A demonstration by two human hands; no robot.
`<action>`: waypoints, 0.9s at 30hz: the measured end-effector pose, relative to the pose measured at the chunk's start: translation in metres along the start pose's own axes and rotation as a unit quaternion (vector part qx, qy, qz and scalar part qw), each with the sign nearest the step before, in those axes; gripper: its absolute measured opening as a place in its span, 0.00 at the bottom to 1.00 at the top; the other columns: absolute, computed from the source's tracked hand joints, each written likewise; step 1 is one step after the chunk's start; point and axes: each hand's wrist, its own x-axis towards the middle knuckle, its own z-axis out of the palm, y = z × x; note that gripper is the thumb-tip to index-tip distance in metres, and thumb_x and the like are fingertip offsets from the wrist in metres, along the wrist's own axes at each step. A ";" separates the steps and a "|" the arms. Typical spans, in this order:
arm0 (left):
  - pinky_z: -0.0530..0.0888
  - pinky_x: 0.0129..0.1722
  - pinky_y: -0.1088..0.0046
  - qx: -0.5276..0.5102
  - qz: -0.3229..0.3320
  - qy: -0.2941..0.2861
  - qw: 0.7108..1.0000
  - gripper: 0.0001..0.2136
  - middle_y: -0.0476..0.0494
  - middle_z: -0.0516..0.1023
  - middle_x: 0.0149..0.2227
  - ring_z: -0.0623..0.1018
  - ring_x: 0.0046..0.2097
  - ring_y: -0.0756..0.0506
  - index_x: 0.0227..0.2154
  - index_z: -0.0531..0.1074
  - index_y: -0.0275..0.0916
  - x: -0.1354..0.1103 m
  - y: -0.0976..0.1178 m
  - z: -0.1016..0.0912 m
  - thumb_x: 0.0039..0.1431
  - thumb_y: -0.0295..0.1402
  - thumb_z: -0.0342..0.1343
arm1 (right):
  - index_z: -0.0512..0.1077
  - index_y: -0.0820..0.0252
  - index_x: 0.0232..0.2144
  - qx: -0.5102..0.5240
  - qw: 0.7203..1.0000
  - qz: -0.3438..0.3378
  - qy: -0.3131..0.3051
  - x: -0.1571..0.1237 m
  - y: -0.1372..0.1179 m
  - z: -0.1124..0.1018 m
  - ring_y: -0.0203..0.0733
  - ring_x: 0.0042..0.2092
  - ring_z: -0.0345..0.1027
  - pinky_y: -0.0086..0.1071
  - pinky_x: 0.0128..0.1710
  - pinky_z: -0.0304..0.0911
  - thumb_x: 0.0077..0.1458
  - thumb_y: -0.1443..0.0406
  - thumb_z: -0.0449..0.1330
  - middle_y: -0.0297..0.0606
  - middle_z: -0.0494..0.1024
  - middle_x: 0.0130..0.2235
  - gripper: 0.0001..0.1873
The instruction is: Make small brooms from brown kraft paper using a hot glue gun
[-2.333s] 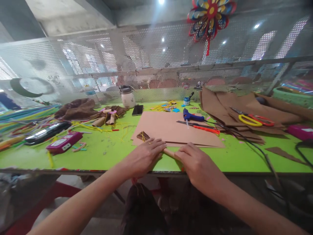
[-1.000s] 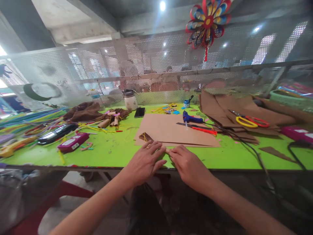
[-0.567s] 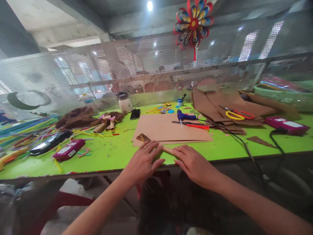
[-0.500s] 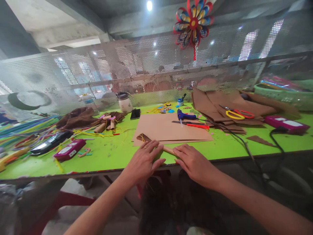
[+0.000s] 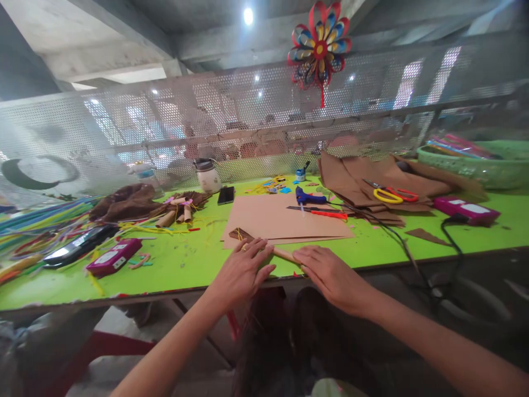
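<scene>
A thin roll of brown paper (image 5: 283,253) lies near the front edge of the green table, slanting slightly. My left hand (image 5: 243,270) rests on its left part, fingers stretched out flat and thumb apart. At the right end, my right hand (image 5: 330,275) lies over the roll with fingers stretched out close together; they hide that end. Beyond my left fingers shows a dark brown piece (image 5: 239,235) with yellow string on it; whether it joins the roll is hidden. Behind the hands lie flat tan paper sheets (image 5: 264,215).
On the sheets lie a blue glue gun (image 5: 312,197) and a red-handled cutter (image 5: 328,215). Scissors (image 5: 388,194) rest on brown paper (image 5: 355,171) at right. Small paper rolls (image 5: 167,218), a phone (image 5: 226,194) and a purple box (image 5: 113,257) are at left. A cord (image 5: 399,237) crosses the right edge.
The view has shifted slightly, so the background sits a little further left. My right thumb has drawn in and is less visible. Both hands stay on the paper roll.
</scene>
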 end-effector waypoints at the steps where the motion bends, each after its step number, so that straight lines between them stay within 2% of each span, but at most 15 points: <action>1: 0.59 0.61 0.53 0.000 -0.002 -0.002 1.000 0.22 0.37 0.66 0.60 0.63 0.62 0.41 0.58 0.63 0.39 0.000 0.000 0.000 0.67 0.42 0.40 | 0.67 0.62 0.54 -0.009 1.000 -0.003 -0.007 -0.001 0.001 0.000 0.47 0.53 0.65 0.48 0.52 0.63 0.63 0.69 0.48 0.46 0.74 0.50 0.18; 8: 0.57 0.61 0.53 -0.002 -0.013 -0.011 1.000 0.22 0.38 0.66 0.60 0.63 0.62 0.40 0.58 0.62 0.40 0.001 0.001 0.001 0.67 0.43 0.40 | 0.68 0.64 0.53 -0.025 0.999 -0.005 -0.025 -0.002 0.002 0.002 0.47 0.53 0.63 0.47 0.53 0.62 0.63 0.70 0.48 0.47 0.74 0.50 0.18; 14: 0.59 0.61 0.54 -0.008 -0.016 -0.003 1.000 0.23 0.38 0.66 0.60 0.63 0.62 0.39 0.58 0.63 0.39 0.001 -0.001 0.004 0.66 0.44 0.42 | 0.68 0.60 0.53 -0.026 0.999 0.020 0.003 -0.002 -0.003 0.000 0.47 0.53 0.62 0.46 0.52 0.62 0.63 0.68 0.48 0.47 0.70 0.52 0.18; 21: 0.60 0.61 0.55 -0.004 -0.005 0.014 1.000 0.22 0.37 0.67 0.59 0.64 0.61 0.40 0.57 0.64 0.38 0.001 -0.001 0.003 0.65 0.44 0.44 | 0.56 0.50 0.62 -0.018 1.000 0.002 -0.020 0.000 -0.006 -0.003 0.47 0.52 0.62 0.45 0.50 0.62 0.63 0.65 0.51 0.41 0.71 0.53 0.26; 27: 0.61 0.61 0.54 -0.005 -0.014 0.009 1.000 0.23 0.37 0.67 0.59 0.64 0.61 0.39 0.57 0.64 0.38 0.001 -0.001 0.003 0.65 0.44 0.45 | 0.56 0.49 0.62 -0.019 1.000 0.001 -0.024 0.004 -0.011 -0.005 0.46 0.50 0.62 0.43 0.49 0.61 0.63 0.64 0.51 0.41 0.73 0.51 0.25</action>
